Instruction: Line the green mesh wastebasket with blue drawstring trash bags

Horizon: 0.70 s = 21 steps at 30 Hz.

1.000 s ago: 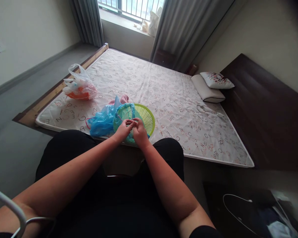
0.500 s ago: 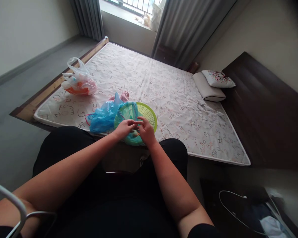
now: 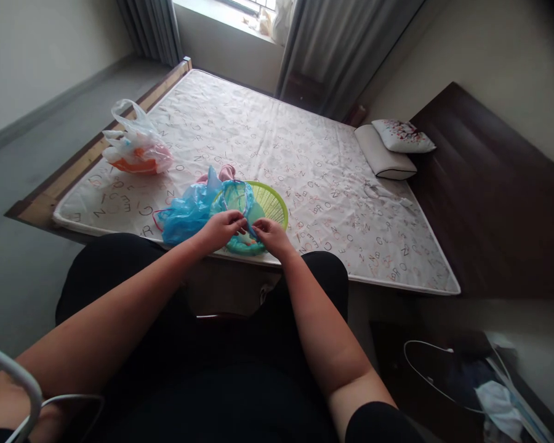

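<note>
A yellow-green plastic basket [image 3: 275, 208] stands at the near edge of the mattress, with thin blue-green plastic bag material [image 3: 237, 195] spread in its left side. Over its front part, my left hand [image 3: 225, 227] has its fingertips pinched together. Facing it a short gap away, my right hand [image 3: 273, 237] is also pinched. Whatever sits between the fingers is too small to name. Small orange and pale bits show below the hands in the basket. Left of it lies a crumpled blue plastic bag [image 3: 184, 215], and pink cloth [image 3: 227, 172] shows behind.
A white plastic carrier bag [image 3: 138, 144] with orange and pink contents sits at the mattress's left edge. The bare mattress [image 3: 323, 203] has a letter print. Two pillows [image 3: 388, 152] lie by the dark headboard [image 3: 484, 197]. A white cable [image 3: 413, 369] is at lower right.
My hands have moved apart from each other; before, their fingertips met over the basket. The whole view has shifted slightly, with things appearing a little higher and further left.
</note>
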Each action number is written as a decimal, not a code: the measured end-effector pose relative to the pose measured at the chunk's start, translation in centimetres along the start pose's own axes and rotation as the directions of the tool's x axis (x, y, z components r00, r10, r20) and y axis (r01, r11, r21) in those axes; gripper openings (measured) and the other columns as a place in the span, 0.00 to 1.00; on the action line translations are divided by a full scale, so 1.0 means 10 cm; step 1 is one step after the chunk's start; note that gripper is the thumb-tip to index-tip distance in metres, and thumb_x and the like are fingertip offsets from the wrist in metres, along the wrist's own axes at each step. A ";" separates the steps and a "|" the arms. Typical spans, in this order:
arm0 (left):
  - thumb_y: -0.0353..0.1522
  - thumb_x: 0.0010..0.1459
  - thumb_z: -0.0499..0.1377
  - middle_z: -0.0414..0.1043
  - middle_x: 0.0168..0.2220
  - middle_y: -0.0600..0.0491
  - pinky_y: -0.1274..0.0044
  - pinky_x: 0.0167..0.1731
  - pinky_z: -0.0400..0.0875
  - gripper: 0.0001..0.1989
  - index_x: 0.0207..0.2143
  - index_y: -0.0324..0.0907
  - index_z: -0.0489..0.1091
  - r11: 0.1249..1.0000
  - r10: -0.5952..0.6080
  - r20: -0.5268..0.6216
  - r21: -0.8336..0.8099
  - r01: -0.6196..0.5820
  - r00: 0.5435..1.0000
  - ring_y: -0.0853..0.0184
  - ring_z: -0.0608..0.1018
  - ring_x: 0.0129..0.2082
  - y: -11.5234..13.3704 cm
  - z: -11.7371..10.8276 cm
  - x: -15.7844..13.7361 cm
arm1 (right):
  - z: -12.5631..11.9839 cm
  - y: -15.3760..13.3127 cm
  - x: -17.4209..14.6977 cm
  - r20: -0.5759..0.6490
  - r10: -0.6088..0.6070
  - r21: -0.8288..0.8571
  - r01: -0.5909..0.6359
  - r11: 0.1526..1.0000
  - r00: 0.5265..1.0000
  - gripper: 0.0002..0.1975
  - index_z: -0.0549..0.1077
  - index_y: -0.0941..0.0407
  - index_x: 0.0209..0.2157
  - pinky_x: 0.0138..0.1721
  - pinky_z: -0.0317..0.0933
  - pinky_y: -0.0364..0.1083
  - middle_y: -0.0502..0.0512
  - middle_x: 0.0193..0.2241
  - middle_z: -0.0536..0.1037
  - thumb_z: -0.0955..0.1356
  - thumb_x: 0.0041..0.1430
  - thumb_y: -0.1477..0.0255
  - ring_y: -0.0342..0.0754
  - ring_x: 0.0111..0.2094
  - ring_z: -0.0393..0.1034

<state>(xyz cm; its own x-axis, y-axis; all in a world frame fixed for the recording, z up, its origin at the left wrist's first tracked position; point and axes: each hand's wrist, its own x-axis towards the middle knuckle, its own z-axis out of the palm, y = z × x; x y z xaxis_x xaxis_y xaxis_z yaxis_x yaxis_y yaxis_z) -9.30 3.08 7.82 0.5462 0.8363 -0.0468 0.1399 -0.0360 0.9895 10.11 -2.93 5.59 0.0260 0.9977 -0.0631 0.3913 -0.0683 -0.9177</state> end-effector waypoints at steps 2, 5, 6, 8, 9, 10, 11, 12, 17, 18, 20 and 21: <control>0.54 0.54 0.69 0.79 0.28 0.50 0.71 0.31 0.77 0.24 0.28 0.43 0.74 1.000 0.012 -0.032 -0.002 -0.012 0.999 0.59 0.83 0.31 0.06 -0.09 0.01 | 0.00 0.02 0.01 -0.019 -0.042 -0.046 0.041 0.998 0.999 0.08 0.75 0.55 0.35 0.39 0.68 0.45 0.51 0.31 0.79 0.70 0.64 0.65 0.47 0.34 0.74; 0.50 0.56 0.69 0.78 0.28 0.50 0.72 0.31 0.76 0.21 0.29 0.42 0.74 1.000 0.017 -0.105 -0.015 -0.019 0.994 0.61 0.82 0.29 0.14 -0.23 0.03 | -0.02 0.02 0.01 -0.087 -0.055 -0.185 0.038 0.982 0.995 0.06 0.75 0.54 0.32 0.43 0.67 0.46 0.51 0.33 0.80 0.70 0.63 0.68 0.47 0.37 0.74; 0.49 0.56 0.69 0.77 0.28 0.51 0.72 0.31 0.75 0.20 0.29 0.41 0.74 1.000 0.016 -0.131 -0.018 -0.018 0.991 0.62 0.81 0.29 0.16 -0.27 0.03 | -0.03 0.03 0.01 -0.109 -0.045 -0.226 0.019 0.974 0.993 0.06 0.75 0.54 0.32 0.43 0.67 0.46 0.51 0.33 0.80 0.70 0.64 0.69 0.48 0.37 0.74; 0.45 0.56 0.69 0.76 0.28 0.51 0.72 0.32 0.75 0.17 0.29 0.41 0.74 0.999 0.003 -0.163 -0.036 -0.009 0.987 0.62 0.81 0.29 0.22 -0.35 0.03 | -0.04 0.04 0.02 -0.145 -0.019 -0.270 -0.021 0.962 0.989 0.05 0.76 0.55 0.33 0.44 0.67 0.46 0.51 0.33 0.81 0.70 0.64 0.70 0.48 0.36 0.75; 0.43 0.56 0.69 0.76 0.28 0.51 0.72 0.33 0.76 0.15 0.29 0.41 0.74 0.999 -0.007 -0.165 -0.054 -0.002 0.986 0.62 0.80 0.29 0.26 -0.39 0.02 | -0.05 0.05 0.03 -0.156 -0.007 -0.273 -0.037 0.961 0.988 0.05 0.76 0.55 0.34 0.43 0.67 0.46 0.52 0.33 0.81 0.70 0.65 0.70 0.48 0.36 0.75; 0.41 0.57 0.69 0.76 0.29 0.50 0.71 0.34 0.77 0.14 0.29 0.41 0.74 0.997 -0.015 -0.160 -0.077 0.003 0.987 0.62 0.80 0.29 0.30 -0.42 0.01 | -0.06 0.06 0.03 -0.166 0.004 -0.268 -0.049 0.962 0.986 0.05 0.77 0.55 0.35 0.43 0.67 0.46 0.52 0.33 0.81 0.70 0.65 0.69 0.48 0.36 0.75; 0.40 0.57 0.68 0.76 0.29 0.50 0.71 0.35 0.77 0.13 0.29 0.41 0.74 0.994 -0.016 -0.156 -0.106 0.000 0.988 0.62 0.80 0.30 0.35 -0.45 0.00 | -0.06 0.07 0.04 -0.175 0.011 -0.261 -0.057 0.964 0.985 0.05 0.78 0.55 0.37 0.43 0.67 0.46 0.52 0.34 0.81 0.70 0.66 0.69 0.48 0.36 0.76; 0.38 0.58 0.67 0.75 0.29 0.50 0.70 0.36 0.78 0.11 0.29 0.41 0.73 0.989 -0.008 -0.161 -0.146 -0.016 0.987 0.63 0.80 0.30 0.40 -0.49 0.00 | -0.07 0.08 0.05 -0.181 0.013 -0.254 -0.060 0.965 0.983 0.05 0.79 0.55 0.39 0.43 0.68 0.46 0.52 0.34 0.82 0.70 0.66 0.68 0.48 0.36 0.76; 0.35 0.62 0.64 0.61 0.20 0.58 0.77 0.23 0.71 0.08 0.31 0.42 0.73 0.937 0.115 -0.242 -0.295 -0.186 0.963 0.68 0.73 0.19 0.71 -0.68 0.06 | -0.08 0.11 0.10 -0.170 -0.028 -0.237 -0.014 0.971 0.985 0.10 0.80 0.56 0.47 0.46 0.71 0.48 0.55 0.38 0.82 0.69 0.68 0.68 0.49 0.37 0.77; 0.34 0.62 0.64 0.59 0.19 0.59 0.78 0.21 0.68 0.07 0.31 0.41 0.74 0.943 0.123 -0.241 -0.273 -0.189 0.963 0.69 0.71 0.18 0.77 -0.70 0.09 | -0.05 0.11 0.11 -0.168 -0.070 -0.252 0.025 0.967 0.983 0.14 0.79 0.57 0.52 0.49 0.71 0.50 0.58 0.43 0.83 0.70 0.67 0.69 0.50 0.40 0.77; 0.34 0.61 0.65 0.60 0.19 0.58 0.78 0.22 0.67 0.06 0.33 0.40 0.76 0.967 0.098 -0.212 -0.210 -0.143 0.972 0.69 0.72 0.18 0.91 -0.70 0.13 | 0.05 0.06 0.13 -0.187 -0.179 -0.329 0.110 0.938 0.966 0.29 0.71 0.57 0.64 0.57 0.69 0.53 0.66 0.59 0.77 0.73 0.62 0.69 0.54 0.53 0.76; 0.34 0.61 0.67 0.62 0.20 0.58 0.77 0.24 0.69 0.06 0.33 0.39 0.77 0.977 0.067 -0.180 -0.186 -0.101 0.981 0.68 0.74 0.19 0.97 -0.67 0.15 | 0.12 0.03 0.14 -0.197 -0.222 -0.384 0.134 0.914 0.955 0.38 0.66 0.57 0.69 0.62 0.66 0.56 0.69 0.66 0.71 0.75 0.59 0.69 0.57 0.61 0.72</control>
<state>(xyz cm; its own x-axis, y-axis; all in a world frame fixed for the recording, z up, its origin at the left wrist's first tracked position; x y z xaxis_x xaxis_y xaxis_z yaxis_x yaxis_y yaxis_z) -12.63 7.60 18.31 0.3964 0.9170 0.0449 -0.0718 -0.0178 0.9973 9.15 -1.57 4.71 0.1188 0.9680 0.2209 0.7141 0.0713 -0.6964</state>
